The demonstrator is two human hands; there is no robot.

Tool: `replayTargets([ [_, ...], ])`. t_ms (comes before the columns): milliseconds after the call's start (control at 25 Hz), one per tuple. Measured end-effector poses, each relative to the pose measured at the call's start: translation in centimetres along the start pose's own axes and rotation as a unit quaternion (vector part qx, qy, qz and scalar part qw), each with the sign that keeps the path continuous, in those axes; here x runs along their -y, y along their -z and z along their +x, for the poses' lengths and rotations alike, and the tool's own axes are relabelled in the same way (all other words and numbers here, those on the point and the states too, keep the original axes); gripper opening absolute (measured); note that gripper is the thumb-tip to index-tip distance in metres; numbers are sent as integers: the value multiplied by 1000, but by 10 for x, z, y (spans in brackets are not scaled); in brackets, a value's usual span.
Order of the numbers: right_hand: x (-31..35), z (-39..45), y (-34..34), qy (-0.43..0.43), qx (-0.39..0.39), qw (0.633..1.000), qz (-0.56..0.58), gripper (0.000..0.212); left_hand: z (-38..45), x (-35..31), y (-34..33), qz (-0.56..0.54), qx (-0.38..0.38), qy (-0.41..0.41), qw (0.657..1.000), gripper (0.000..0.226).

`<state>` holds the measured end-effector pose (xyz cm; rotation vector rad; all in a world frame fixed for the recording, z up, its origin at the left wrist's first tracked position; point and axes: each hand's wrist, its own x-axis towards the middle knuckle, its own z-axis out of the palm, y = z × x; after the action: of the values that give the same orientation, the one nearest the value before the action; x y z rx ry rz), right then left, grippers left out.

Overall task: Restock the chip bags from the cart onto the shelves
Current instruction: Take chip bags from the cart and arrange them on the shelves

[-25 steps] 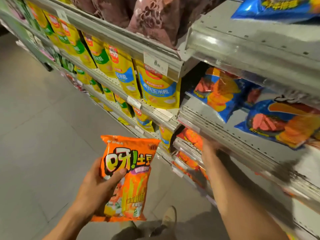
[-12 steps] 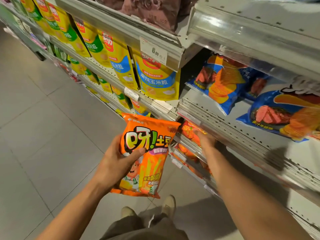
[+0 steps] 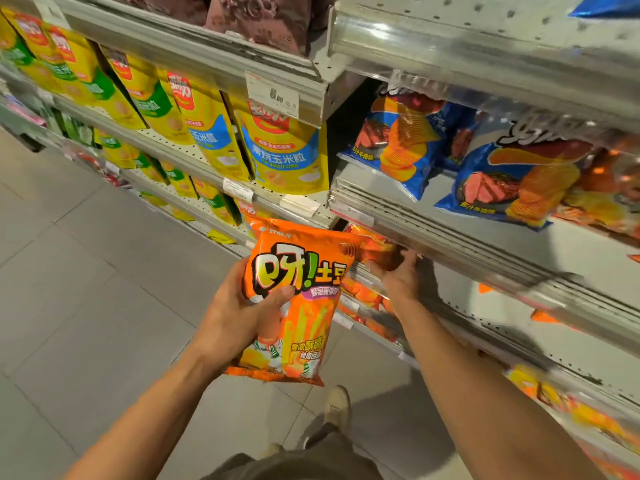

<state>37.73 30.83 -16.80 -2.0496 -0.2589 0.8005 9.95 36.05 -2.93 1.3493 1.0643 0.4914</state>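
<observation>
My left hand [image 3: 239, 317] grips an orange chip bag [image 3: 301, 306] upright, thumb across its front, just in front of the shelving. My right hand [image 3: 398, 275] reaches under the grey shelf edge [image 3: 450, 244] and holds another orange bag [image 3: 375, 249] that lies on the lower shelf; its fingertips are partly hidden by that bag. More orange bags [image 3: 360, 292] sit below on the same section. The cart is out of view.
Blue chip bags [image 3: 512, 185] lie on the shelf above my right hand. Yellow bags [image 3: 284, 154] fill the shelves to the left, dark purple bags [image 3: 263, 19] the top one. Grey tiled floor [image 3: 86, 289] spreads to the left; my shoes [image 3: 337, 403] show below.
My left hand has raised the orange bag up and right, close to the shelf. My right hand has come out from under the shelf edge and now holds an orange bag there.
</observation>
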Motion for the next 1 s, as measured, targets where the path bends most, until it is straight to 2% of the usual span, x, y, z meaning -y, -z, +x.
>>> replayTargets([
  [120,-8,-34,2,12,-6,999,-30,91,-9,1,8,-13,20,-26,999,66],
  [200,-13,-68,4,20,0,1000,-22,80,-17,3,12,-25,24,-37,999,67],
  [400,-26,-179,16,108,63,989,77,26,-39,21,12,-70,53,-63,994,50],
  [440,-28,-199,21,126,62,987,83,21,-43,25,9,-82,65,-63,993,49],
  [600,-41,-260,51,142,43,981,127,24,-66,32,-10,-123,106,-51,985,41],
  [720,-46,-294,79,136,72,973,170,21,-82,28,-34,-125,131,-17,983,54],
  [880,-72,-312,120,109,118,977,142,70,-98,28,-84,-139,189,10,972,47],
  [1000,-106,-310,160,95,100,977,160,66,-115,34,-138,-107,218,28,970,40],
])
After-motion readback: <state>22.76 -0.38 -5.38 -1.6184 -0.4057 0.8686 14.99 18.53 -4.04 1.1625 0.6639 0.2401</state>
